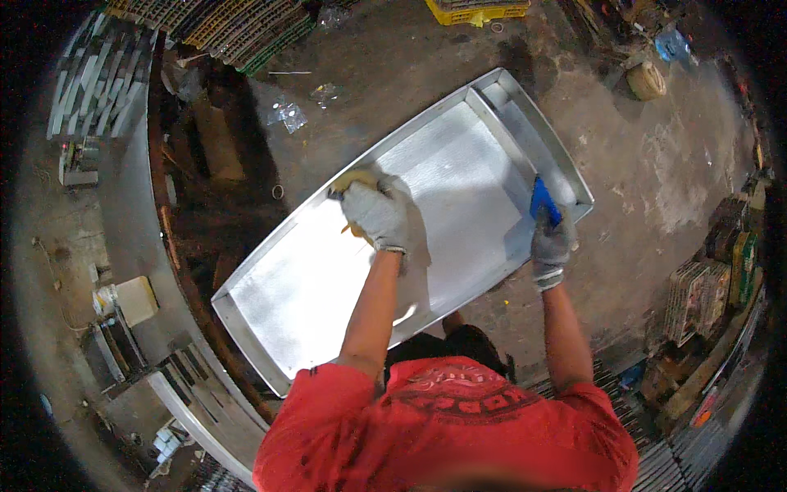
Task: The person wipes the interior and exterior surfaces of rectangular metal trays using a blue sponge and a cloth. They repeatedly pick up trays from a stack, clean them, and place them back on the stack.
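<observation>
A large, shallow metal tray (459,254) with raised walls lies slantwise in front of me. A cross wall (502,135) parts off a narrow section at its far right end. My left hand (377,215), in a grey work glove, is closed on a yellowish cloth or sponge (358,177) by the tray's far long wall; the glove covers much of it. At the tray's right near corner, my gloved right hand (552,243) grips a blue scraper (542,199), its tip pointing at the cross wall. The glove hides the scraper's lower part.
A long metal bench (135,221) with stacked metal strips (100,78) runs along the left. Plastic crates (238,33) stand at the back, and a yellow crate (477,12) farther right. Clear plastic scraps (288,115) lie on the concrete floor. Wire racks (695,299) sit at right.
</observation>
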`<state>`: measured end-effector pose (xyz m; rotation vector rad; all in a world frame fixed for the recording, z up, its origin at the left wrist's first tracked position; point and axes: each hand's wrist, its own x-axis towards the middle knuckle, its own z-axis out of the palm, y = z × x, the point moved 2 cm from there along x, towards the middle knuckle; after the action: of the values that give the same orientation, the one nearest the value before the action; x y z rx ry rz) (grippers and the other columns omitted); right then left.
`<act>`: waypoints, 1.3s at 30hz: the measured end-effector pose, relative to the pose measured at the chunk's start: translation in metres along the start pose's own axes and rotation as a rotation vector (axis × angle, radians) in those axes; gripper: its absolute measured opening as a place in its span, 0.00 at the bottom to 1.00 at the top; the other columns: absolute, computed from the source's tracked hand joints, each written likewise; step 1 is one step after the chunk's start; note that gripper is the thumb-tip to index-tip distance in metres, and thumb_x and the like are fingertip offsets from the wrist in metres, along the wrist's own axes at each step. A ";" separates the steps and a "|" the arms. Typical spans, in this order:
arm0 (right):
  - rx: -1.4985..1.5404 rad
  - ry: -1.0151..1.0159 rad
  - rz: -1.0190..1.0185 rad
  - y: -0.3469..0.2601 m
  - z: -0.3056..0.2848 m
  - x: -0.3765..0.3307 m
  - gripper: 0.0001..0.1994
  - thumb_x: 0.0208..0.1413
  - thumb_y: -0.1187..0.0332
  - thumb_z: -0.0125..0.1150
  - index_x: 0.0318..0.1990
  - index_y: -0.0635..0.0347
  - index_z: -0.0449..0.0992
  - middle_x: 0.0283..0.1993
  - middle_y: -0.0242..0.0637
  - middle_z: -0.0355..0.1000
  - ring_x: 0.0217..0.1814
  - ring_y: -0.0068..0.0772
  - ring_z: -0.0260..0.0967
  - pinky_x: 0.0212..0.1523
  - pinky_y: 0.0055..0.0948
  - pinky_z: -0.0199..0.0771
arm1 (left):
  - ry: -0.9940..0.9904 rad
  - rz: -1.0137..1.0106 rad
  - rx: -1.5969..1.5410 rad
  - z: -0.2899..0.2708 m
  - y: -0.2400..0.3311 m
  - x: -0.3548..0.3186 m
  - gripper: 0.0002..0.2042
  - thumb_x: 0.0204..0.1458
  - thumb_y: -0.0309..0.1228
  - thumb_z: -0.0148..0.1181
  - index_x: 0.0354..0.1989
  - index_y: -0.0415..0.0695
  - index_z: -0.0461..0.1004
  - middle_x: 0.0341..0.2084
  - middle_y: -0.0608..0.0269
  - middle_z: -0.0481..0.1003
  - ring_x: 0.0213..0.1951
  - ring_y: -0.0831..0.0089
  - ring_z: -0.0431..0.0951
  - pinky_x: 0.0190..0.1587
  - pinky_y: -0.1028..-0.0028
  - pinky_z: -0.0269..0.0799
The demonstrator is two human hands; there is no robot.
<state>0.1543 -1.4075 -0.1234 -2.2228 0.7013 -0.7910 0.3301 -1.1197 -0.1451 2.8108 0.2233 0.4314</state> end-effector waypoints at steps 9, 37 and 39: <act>0.093 0.151 0.068 0.016 0.001 -0.005 0.13 0.68 0.62 0.65 0.46 0.65 0.82 0.43 0.44 0.82 0.42 0.38 0.79 0.47 0.35 0.79 | -0.057 0.532 -0.306 0.045 0.198 0.029 0.17 0.52 0.38 0.60 0.43 0.37 0.80 0.41 0.42 0.80 0.45 0.46 0.80 0.51 0.50 0.74; -0.375 -0.099 0.042 -0.079 0.234 0.127 0.12 0.61 0.64 0.60 0.38 0.63 0.86 0.38 0.52 0.83 0.42 0.52 0.83 0.40 0.44 0.82 | -0.132 0.200 -0.176 -0.120 -0.090 -0.071 0.30 0.52 0.44 0.65 0.58 0.34 0.73 0.52 0.35 0.75 0.57 0.36 0.72 0.62 0.43 0.64; 0.092 0.311 0.390 -0.079 0.241 0.099 0.14 0.62 0.62 0.60 0.40 0.66 0.84 0.39 0.53 0.83 0.43 0.54 0.82 0.42 0.43 0.80 | -0.090 0.261 -0.219 -0.110 -0.081 -0.070 0.29 0.53 0.44 0.64 0.58 0.34 0.73 0.52 0.35 0.75 0.57 0.36 0.72 0.62 0.44 0.64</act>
<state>0.4089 -1.3253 -0.1754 -1.8150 1.1804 -0.9510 0.2203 -1.0279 -0.0880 2.6409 -0.2004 0.3592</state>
